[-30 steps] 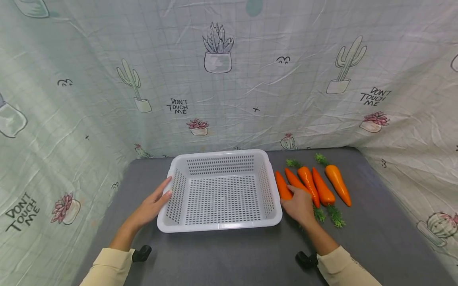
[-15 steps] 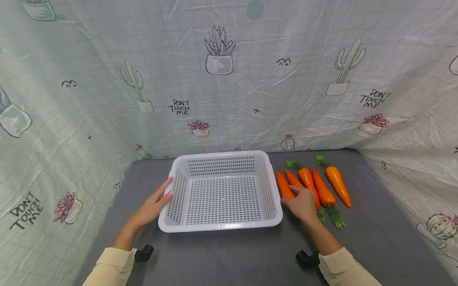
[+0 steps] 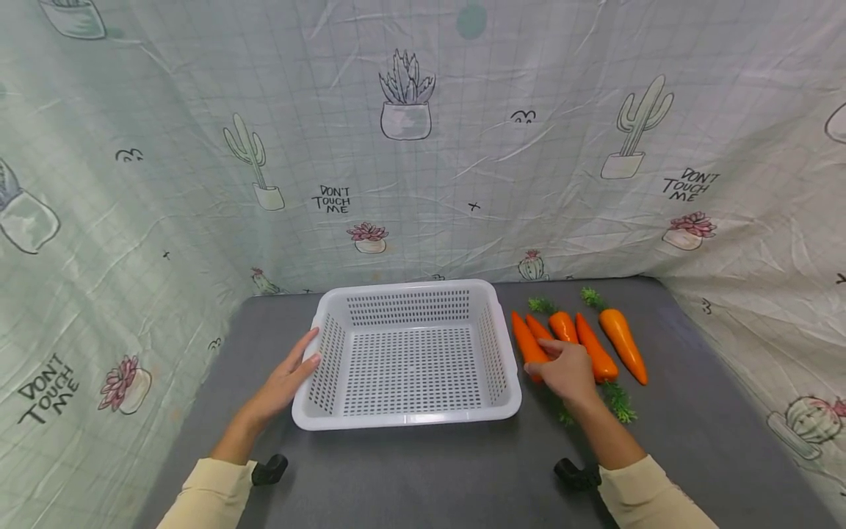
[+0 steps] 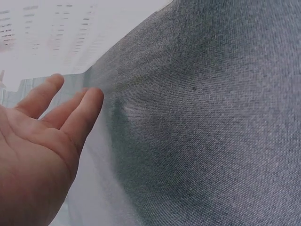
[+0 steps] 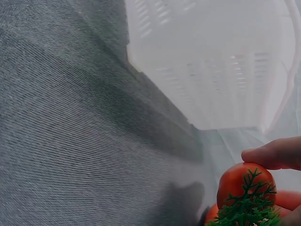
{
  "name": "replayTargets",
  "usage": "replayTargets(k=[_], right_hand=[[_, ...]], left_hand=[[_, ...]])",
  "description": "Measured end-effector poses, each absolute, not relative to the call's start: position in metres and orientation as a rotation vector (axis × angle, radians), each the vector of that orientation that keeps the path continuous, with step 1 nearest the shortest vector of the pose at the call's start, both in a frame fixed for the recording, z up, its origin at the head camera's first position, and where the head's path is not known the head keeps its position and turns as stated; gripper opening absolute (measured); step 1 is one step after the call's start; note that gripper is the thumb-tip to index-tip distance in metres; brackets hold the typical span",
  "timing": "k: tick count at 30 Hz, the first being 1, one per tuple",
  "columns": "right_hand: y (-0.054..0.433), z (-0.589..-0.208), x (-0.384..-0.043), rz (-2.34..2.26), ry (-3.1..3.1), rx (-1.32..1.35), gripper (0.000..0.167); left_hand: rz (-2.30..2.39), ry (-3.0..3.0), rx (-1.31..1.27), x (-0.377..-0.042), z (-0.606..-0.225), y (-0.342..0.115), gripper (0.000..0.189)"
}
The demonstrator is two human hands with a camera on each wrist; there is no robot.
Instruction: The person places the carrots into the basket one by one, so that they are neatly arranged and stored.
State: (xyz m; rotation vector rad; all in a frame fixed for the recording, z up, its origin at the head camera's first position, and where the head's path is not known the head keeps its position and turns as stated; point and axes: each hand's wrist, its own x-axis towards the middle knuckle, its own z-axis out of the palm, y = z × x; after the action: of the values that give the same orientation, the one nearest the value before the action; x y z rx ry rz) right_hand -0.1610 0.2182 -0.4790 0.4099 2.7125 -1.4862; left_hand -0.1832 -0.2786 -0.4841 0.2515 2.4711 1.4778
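Note:
A white plastic basket (image 3: pixel 406 420) with slotted walls sits on the grey table. My left hand (image 3: pixel 280 382) lies at its left rim, fingertips and thumb right at the edge; the left wrist view shows the fingers loosely extended. To the right of the basket, my right hand (image 3: pixel 562 371) pinches the leftmost orange carrot (image 3: pixel 526 339) near its thick end. In the right wrist view the thumb presses on the rounded top of that carrot (image 5: pixel 244 181), fingers on its far side, and its green leaves hang below. My right hand partly hides the neighbouring carrots.
Several more carrots lie beside the right hand: a slim one (image 3: pixel 537 325), one with leaves toward the back (image 3: pixel 562 323), another (image 3: pixel 596 349) pointing away, and a lighter orange one (image 3: pixel 623 345) farthest right. A patterned cloth (image 3: pixel 463 162) hangs behind the table.
My right hand has shifted slightly right, now covering more of the middle carrots; the pinched carrot has moved a little right and away from me. The left hand stays at the basket rim.

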Motion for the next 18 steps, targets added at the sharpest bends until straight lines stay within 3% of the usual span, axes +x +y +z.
replayTargets(k=[18], right_hand=[[0.231, -0.462, -0.166, -1.608, 2.589, 0.419, 0.066]], left_hand=[[1.848, 2.139, 0.206, -0.183, -0.499, -0.272, 0.065]])
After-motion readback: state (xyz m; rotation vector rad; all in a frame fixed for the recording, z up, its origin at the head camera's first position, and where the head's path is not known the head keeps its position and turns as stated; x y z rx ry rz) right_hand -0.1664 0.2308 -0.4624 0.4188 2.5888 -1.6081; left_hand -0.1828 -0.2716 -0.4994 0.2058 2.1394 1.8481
